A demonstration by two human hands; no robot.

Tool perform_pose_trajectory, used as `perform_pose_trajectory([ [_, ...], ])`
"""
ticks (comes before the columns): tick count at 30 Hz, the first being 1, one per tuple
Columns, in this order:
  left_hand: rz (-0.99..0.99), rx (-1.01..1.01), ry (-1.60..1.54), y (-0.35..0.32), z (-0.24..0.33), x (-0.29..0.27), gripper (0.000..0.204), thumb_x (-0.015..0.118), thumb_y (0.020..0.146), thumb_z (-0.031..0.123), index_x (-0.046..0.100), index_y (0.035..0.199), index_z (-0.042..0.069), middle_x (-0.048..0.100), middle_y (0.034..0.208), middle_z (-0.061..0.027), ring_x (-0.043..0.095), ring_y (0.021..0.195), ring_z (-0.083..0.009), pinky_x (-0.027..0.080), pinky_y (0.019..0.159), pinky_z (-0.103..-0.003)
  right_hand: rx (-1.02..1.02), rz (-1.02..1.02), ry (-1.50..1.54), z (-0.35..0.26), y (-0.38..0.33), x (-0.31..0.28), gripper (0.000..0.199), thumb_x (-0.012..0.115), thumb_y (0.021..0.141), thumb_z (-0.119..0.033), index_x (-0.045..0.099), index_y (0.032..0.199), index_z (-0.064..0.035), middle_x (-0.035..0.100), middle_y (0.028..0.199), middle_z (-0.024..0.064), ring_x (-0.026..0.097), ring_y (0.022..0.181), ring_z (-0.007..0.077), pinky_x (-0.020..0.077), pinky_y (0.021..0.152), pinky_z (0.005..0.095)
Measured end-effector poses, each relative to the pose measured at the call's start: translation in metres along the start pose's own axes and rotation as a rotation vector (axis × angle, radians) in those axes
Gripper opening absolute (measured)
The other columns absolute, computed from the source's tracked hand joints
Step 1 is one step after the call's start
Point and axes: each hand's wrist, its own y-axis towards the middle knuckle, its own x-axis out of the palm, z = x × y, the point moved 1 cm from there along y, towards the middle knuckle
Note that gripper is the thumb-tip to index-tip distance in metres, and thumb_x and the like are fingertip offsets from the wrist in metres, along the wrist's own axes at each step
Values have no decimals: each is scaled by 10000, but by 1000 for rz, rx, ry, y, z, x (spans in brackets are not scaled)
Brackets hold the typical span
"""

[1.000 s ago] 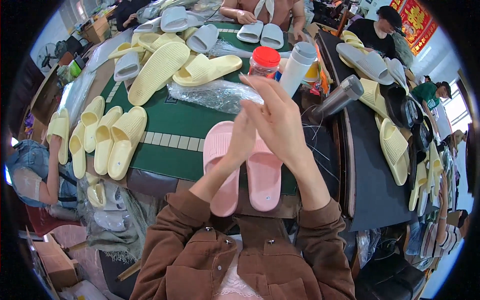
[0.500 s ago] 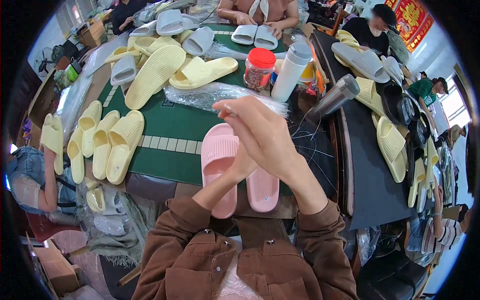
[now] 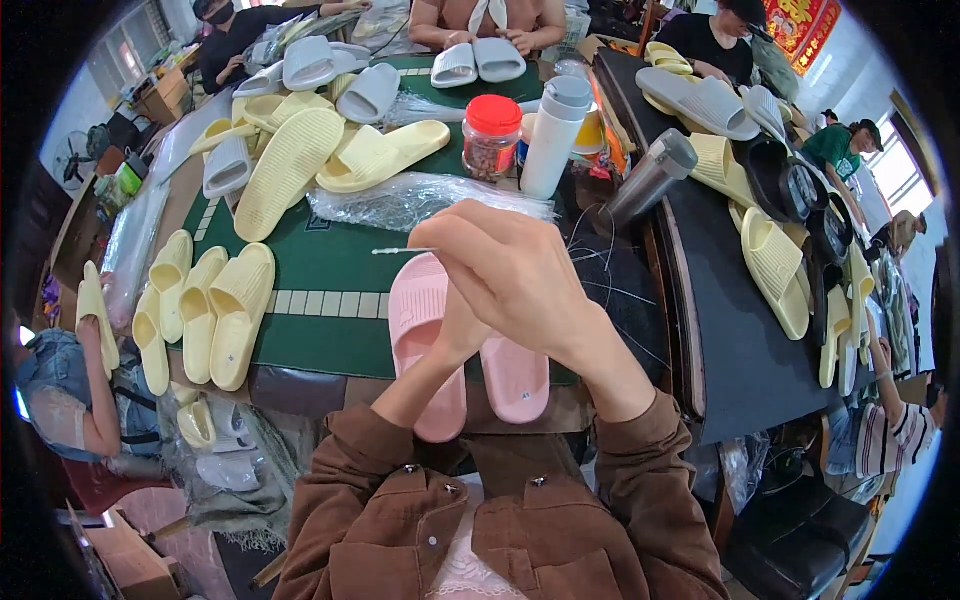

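Two pink slippers lie in front of me: the left slipper point(image 3: 420, 310) and the right slipper point(image 3: 517, 380), partly covered by my hands. My right hand point(image 3: 525, 270) is closed above them, with fingers bent in a pinch. From it a thin, whitish, twisted strand point(image 3: 400, 250) sticks out to the left. Behind and below the right hand is my left hand point(image 3: 465, 325), over the slippers; its fingers are hidden, so what they hold does not show.
Yellow slippers point(image 3: 242, 325) stand at the left, and more yellow and grey ones point(image 3: 290, 170) pile up beyond. Clear plastic strips point(image 3: 400, 200), a red-lidded jar point(image 3: 492, 140), a white bottle point(image 3: 555, 140) and a steel tumbler point(image 3: 650, 180) lie ahead. Co-workers sit around.
My hands stay together above the pink slippers. More of the whitish strand now sticks out from my right hand. The whole view has shifted slightly.
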Motion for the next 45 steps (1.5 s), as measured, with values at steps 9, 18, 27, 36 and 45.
perform_pose_trajectory([
  [9,-70,166,59,-8,-30,-2,488,591,885,138,367,1306,39,458,1212,-108,464,1164,-217,403,934,-354,280,-131,375,-15,4,-4,147,552,883,-56,545,1029,-48,629,797,99,653,766,285,506,648,321],
  [18,80,195,73,-11,-6,8,476,636,842,126,409,1250,36,486,1170,-109,491,1118,-214,420,894,-358,3,-76,115,-18,3,-11,294,584,789,-22,481,1064,-42,631,855,117,641,745,321,512,651,373],
  [27,26,-53,223,3,17,5,458,653,813,108,437,1210,30,508,1146,-118,510,1090,-222,434,867,-365,55,-288,-190,-2,-5,-5,145,591,735,-75,546,859,-17,588,837,107,645,688,306,521,566,396],
  [36,103,161,180,-4,44,1,341,613,824,74,485,1135,19,536,1090,-116,545,1044,-229,457,837,-347,100,-319,-219,-1,-11,-13,92,633,797,-130,622,858,-61,583,956,64,625,752,280,503,624,371],
  [45,87,30,-415,9,33,-1,230,453,997,245,533,1012,29,503,802,8,499,734,-85,417,675,-238,206,-192,-72,6,-12,-24,217,641,790,-62,669,1005,-68,588,932,93,619,769,280,508,671,350],
])
